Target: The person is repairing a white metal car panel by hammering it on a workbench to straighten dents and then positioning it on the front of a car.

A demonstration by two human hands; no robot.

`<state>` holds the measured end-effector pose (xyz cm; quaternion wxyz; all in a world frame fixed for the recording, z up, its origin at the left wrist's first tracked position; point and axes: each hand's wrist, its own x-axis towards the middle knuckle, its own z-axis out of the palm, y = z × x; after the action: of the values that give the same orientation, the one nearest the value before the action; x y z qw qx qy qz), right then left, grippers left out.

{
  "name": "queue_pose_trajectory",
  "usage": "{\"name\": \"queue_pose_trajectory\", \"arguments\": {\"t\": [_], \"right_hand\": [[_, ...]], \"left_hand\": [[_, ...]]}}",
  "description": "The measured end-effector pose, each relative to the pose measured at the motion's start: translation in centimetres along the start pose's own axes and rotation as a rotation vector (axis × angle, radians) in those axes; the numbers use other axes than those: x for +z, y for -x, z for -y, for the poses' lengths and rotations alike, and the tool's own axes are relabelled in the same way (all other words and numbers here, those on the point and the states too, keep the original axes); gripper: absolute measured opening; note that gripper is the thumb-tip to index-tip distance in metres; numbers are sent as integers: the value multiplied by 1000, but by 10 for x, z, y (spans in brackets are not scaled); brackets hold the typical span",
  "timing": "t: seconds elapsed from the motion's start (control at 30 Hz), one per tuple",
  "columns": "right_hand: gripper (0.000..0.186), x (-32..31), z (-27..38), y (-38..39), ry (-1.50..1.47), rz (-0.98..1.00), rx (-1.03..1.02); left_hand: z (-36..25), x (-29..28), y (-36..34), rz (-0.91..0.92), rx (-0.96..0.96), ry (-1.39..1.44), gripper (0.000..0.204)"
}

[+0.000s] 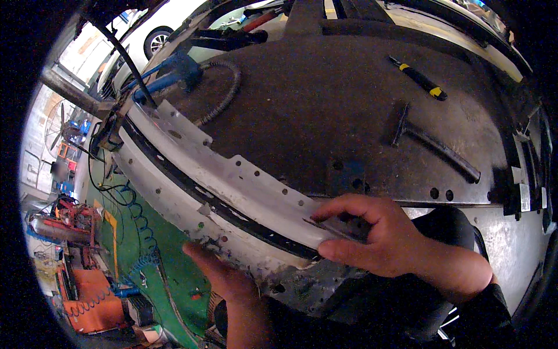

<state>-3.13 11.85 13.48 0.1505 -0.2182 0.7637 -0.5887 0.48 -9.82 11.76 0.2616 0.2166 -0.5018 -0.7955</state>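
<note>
A long white metal rail (226,192) with a dark channel, bolt holes and scuffed lower flange runs diagonally across the middle. My right hand (375,232) grips its near right end, with the thumb and a finger spread along the surface. At the rail's lower edge is my left hand (229,279), thumb extended toward it; the other fingers are mostly hidden, and I cannot tell whether they hold it.
A dark metal table (325,116) holds a hammer (436,151) and a yellow-black hand tool (424,81). A blue tool (168,78) with a hose sits upper left. Coiled hoses (142,221), orange equipment (93,279), a fan (64,128) and a white car (133,46) lie beyond.
</note>
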Motion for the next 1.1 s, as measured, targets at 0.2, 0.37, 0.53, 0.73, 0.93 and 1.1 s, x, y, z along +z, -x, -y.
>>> {"name": "queue_pose_trajectory", "arguments": {"t": [0.2, 0.37, 0.53, 0.73, 0.93, 1.1], "right_hand": [[44, -8, 4, 3, 81, -41, -62], [44, -14, 12, 3, -1, 5, 70], [44, -13, 0, 4, 110, -69, -148], [46, -5, -2, 5, 166, -130, -188], [40, -12, 3, 8, 177, -100, -176], [29, -33, 0, -1, 221, -130, -331]], "left_hand": [[7, -24, 0, 503, -243, 148, 90], [0, -10, 1, 595, -463, 125, 87], [5, -10, 0, 602, -463, 74, 86], [21, -23, 2, 560, -284, 62, 84], [19, -28, 8, 478, -331, -62, 81], [18, -24, 2, 459, -414, 41, 80]]}}
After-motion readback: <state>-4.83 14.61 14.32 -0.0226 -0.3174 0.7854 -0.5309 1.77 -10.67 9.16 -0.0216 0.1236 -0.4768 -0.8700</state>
